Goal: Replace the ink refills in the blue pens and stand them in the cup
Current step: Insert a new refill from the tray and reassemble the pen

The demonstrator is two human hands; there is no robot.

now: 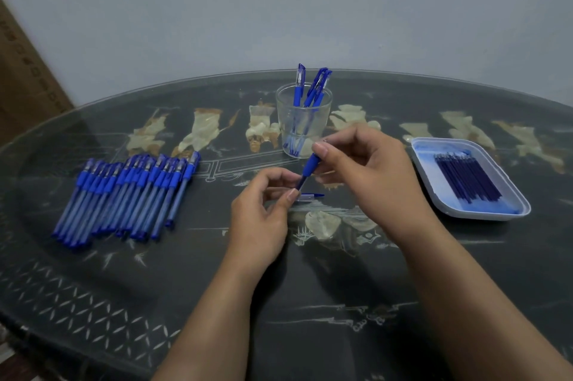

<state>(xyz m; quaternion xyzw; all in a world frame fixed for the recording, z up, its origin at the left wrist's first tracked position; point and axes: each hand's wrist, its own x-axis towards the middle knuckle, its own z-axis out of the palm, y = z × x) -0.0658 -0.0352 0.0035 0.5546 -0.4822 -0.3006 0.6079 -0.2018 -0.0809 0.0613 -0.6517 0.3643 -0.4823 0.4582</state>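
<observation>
Over the middle of the table I hold one blue pen (308, 168) between both hands. My right hand (366, 169) pinches its blue grip end near the tip. My left hand (263, 210) pinches the clear barrel lower down. A pen cap (310, 196) lies on the table just beneath them. Behind my hands stands a clear glass cup (303, 120) with several blue pens upright in it. Several more blue pens (127, 194) lie in a row at the left. A white tray (508, 194) at the right holds several dark blue refills (468, 177).
The round, dark, glass-topped table (310, 303) has a patterned surface, and its far edge runs close to a pale wall. A brown cardboard box (21, 76) leans at the far left beyond the table.
</observation>
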